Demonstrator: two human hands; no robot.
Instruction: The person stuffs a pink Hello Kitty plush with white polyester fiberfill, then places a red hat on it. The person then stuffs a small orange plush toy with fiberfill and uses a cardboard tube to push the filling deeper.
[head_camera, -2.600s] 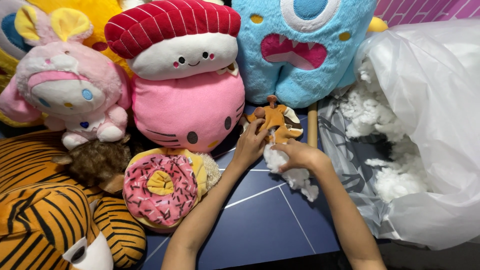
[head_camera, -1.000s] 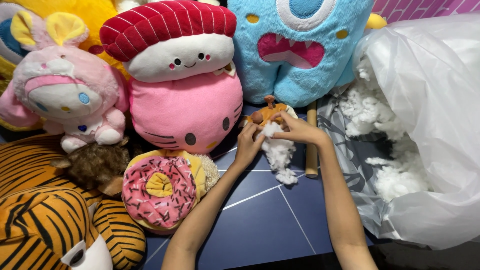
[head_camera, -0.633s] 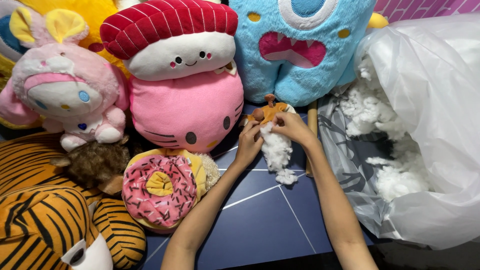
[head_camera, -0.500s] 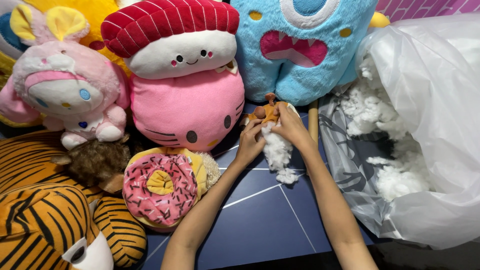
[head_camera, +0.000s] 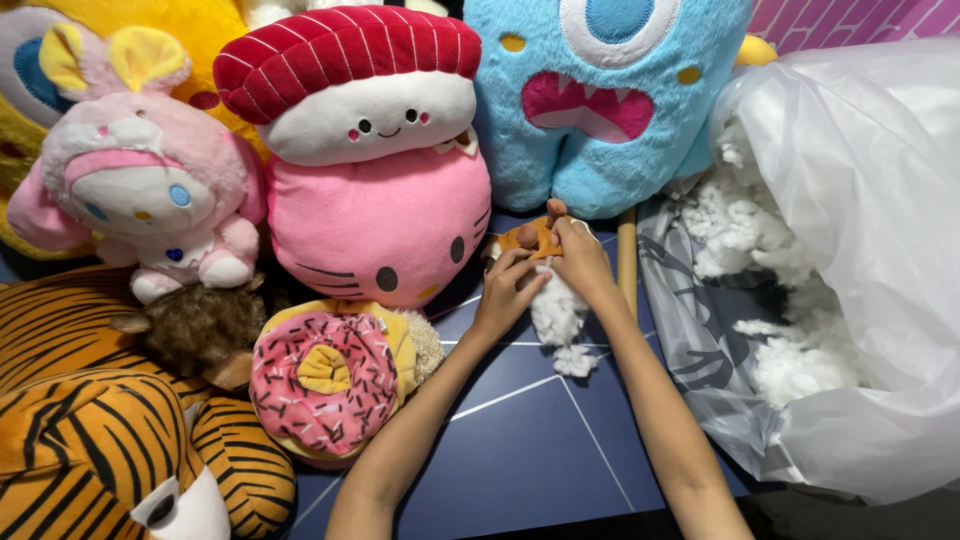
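A small orange plush toy (head_camera: 527, 237) lies on the blue table in front of the big blue monster plush (head_camera: 606, 100). My left hand (head_camera: 508, 290) grips its lower side. My right hand (head_camera: 581, 258) pinches it from the right, fingers pressed into it. A clump of white stuffing (head_camera: 557, 318) hangs and lies just below both hands, touching the table.
A clear plastic bag (head_camera: 860, 260) with white stuffing (head_camera: 735, 225) lies open at the right. A wooden stick (head_camera: 627, 258) lies beside my right hand. Pink cat plush (head_camera: 375, 225), sushi plush (head_camera: 350, 85), donut plush (head_camera: 325, 375), tiger plush (head_camera: 95, 440) and pink rabbit plush (head_camera: 140, 185) crowd the left.
My right hand moved up from the loose stuffing to the orange toy and now presses on it. The left hand has stayed on the toy.
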